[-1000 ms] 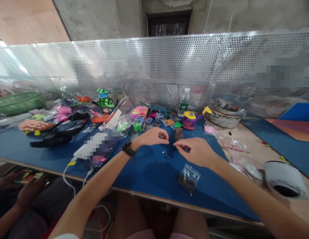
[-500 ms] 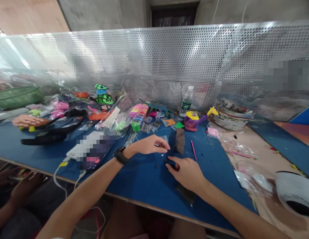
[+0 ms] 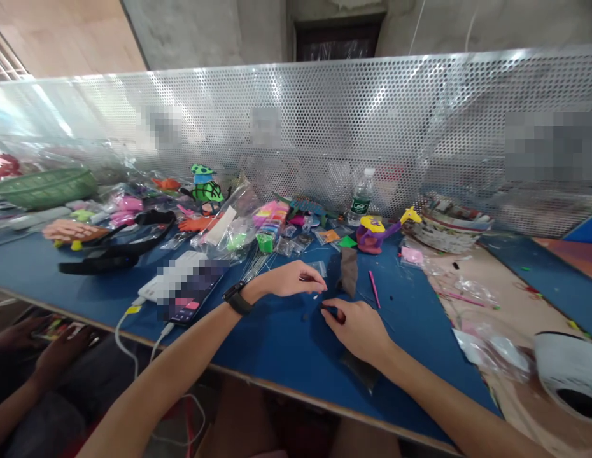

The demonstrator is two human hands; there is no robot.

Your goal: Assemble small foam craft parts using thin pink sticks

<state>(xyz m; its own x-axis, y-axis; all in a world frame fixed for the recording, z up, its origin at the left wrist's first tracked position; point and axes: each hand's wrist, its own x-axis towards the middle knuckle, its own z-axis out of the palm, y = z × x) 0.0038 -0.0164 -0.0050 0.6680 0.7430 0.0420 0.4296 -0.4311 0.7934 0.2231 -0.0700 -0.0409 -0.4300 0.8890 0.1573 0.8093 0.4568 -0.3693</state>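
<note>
A small dark piece (image 3: 323, 307) is at the fingertips of the right hand (image 3: 356, 324), whose thumb and forefinger curve close together; whether they grip it is unclear. The left hand (image 3: 296, 278) hovers just beyond, fingers bent and tips close to the thumb, with no held thing discernible. Partly under the right hand lies a clear bag (image 3: 360, 373) with dark contents. Beyond the right hand, a grey-brown lump (image 3: 347, 272) and a pink stick (image 3: 374, 289) rest on the blue table (image 3: 277, 346). Farther out stand a labelled clear bottle (image 3: 361, 198) and, to its right, a patterned bowl (image 3: 444, 234) holding crumpled material. Beyond the left hand, a clear bag (image 3: 237, 235) has something bright green inside; far left is a green basket (image 3: 45, 189).
</note>
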